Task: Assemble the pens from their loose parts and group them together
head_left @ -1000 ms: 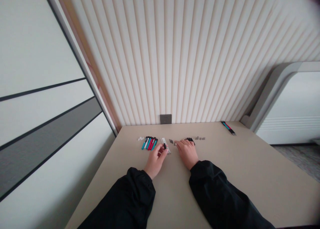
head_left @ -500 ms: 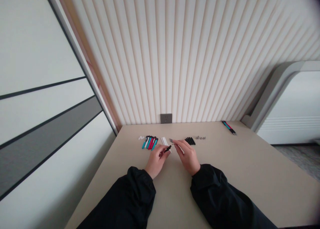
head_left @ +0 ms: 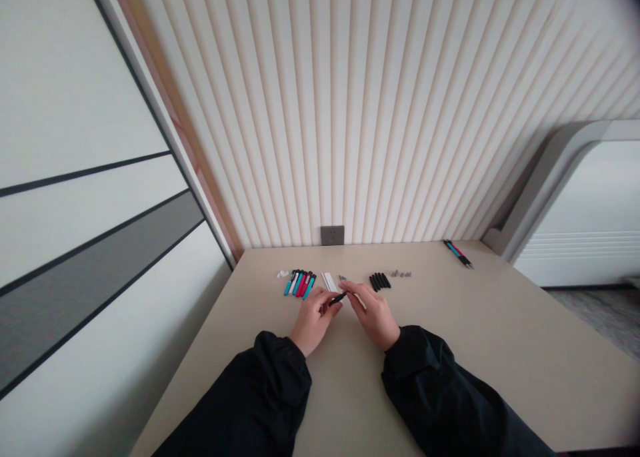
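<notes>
Between finger and thumb, my left hand [head_left: 311, 320] holds a short black pen grip [head_left: 337, 300], tilted up to the right. My right hand [head_left: 374, 316] is closed in a pinch at the grip's upper right end. Whatever small part sits in those fingertips is hidden. Just beyond my hands lie thin white sticks [head_left: 329, 282] and some small grey pieces [head_left: 343, 278]. Left of them is a row of blue, white and red pen barrels [head_left: 301, 284] with black ends. Several black pen grips [head_left: 380, 282] lie beyond my right hand.
Small white pieces [head_left: 283, 273] lie left of the barrels, and small grey parts [head_left: 401, 274] right of the black grips. Pens [head_left: 457, 254] rest near the table's far right edge. A wall socket [head_left: 333, 235] sits behind the table [head_left: 345, 390].
My right fingertips have come left to meet the end of the black pen grip; a small gap was between them before. The left hand stays almost in place.
</notes>
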Demonstrator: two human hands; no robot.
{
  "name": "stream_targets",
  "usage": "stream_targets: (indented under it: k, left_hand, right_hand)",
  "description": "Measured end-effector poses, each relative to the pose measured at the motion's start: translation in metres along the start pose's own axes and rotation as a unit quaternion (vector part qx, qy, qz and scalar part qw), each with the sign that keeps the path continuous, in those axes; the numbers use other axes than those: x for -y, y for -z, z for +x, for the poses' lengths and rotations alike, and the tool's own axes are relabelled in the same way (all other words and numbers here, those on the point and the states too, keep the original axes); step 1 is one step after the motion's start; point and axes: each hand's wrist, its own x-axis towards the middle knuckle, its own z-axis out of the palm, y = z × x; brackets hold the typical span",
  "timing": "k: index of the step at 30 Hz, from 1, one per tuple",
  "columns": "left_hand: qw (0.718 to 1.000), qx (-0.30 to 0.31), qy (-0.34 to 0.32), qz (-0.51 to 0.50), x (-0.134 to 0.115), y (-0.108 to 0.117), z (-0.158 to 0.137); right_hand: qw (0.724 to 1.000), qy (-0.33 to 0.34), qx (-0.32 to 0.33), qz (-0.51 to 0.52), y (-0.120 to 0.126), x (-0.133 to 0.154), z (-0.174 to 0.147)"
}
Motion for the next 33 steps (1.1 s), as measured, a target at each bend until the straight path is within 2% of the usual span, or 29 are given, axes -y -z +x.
stream_targets:
  k: [8,15,19,26,33]
  left_hand:
    - [0.998,-0.003,0.059,-0.028,-0.001,0.0,0.001]
    - [0.985,-0.008,0.102,-0.138,0.003,-0.002,0.0]
    - [0.975,-0.01,0.113,-0.192,-0.001,-0.003,0.001]
    - [0.961,-0.022,0.138,-0.238,-0.003,0.0,0.003]
    - [0.952,-0.022,0.148,-0.266,0.0,-0.001,0.002]
  right_hand:
    - [1.0,-0.013,0.003,-0.02,0.0,-0.003,0.002]
    - [0.985,-0.011,0.137,-0.107,-0.008,-0.014,-0.003]
    - [0.974,-0.018,0.175,-0.142,-0.007,-0.013,-0.004]
    - [0.973,-0.031,0.168,-0.155,-0.001,-0.006,-0.001]
    - [0.962,-0.078,0.148,-0.215,0.003,-0.004,0.001]
